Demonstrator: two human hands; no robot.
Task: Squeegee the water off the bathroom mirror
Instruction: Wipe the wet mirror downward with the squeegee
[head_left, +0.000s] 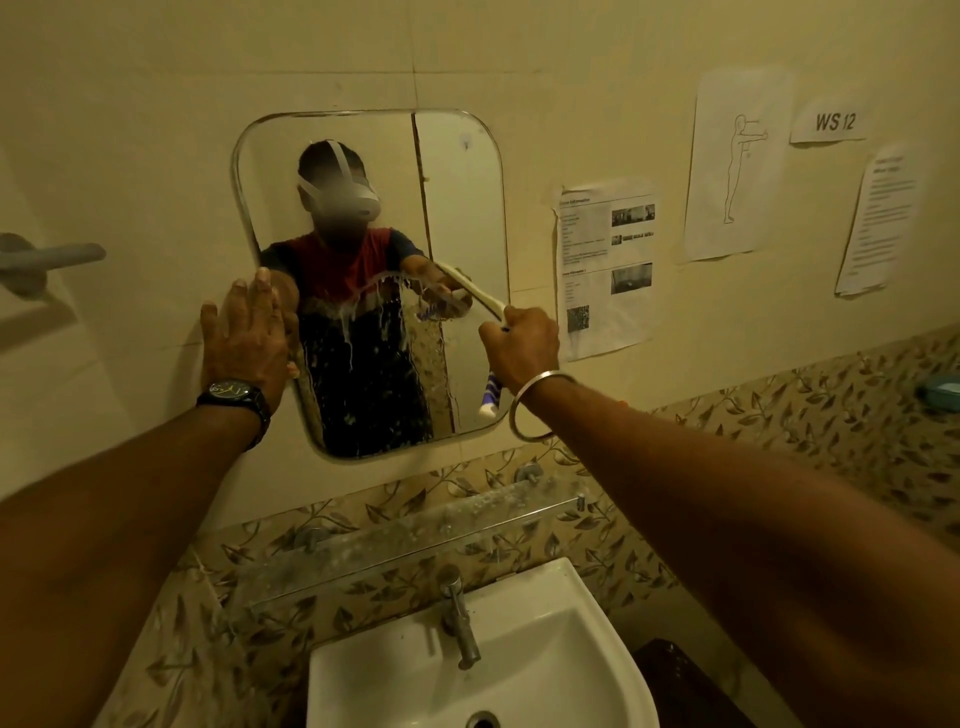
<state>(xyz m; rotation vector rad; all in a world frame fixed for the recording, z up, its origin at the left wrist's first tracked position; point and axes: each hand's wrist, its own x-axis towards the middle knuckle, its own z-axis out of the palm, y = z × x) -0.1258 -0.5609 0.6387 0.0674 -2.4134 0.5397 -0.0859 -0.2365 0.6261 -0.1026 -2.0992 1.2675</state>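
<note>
**Mid-mirror, wet band below blade**

Head view: right hand (519, 345) fisted on squeegee (491, 364), handle pointing down, blade slanting up-left on mirror (457, 218). Left hand (244, 338) spread flat, bracing mirror's left edge. Water streaks (363, 322) just left of and below blade. Shelf (415, 540), tap (460, 618), sink (545, 649) underneath, well clear.

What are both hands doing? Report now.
Left hand: open, flat against the mirror edge.
Right hand: closed around the squeegee handle.
</note>
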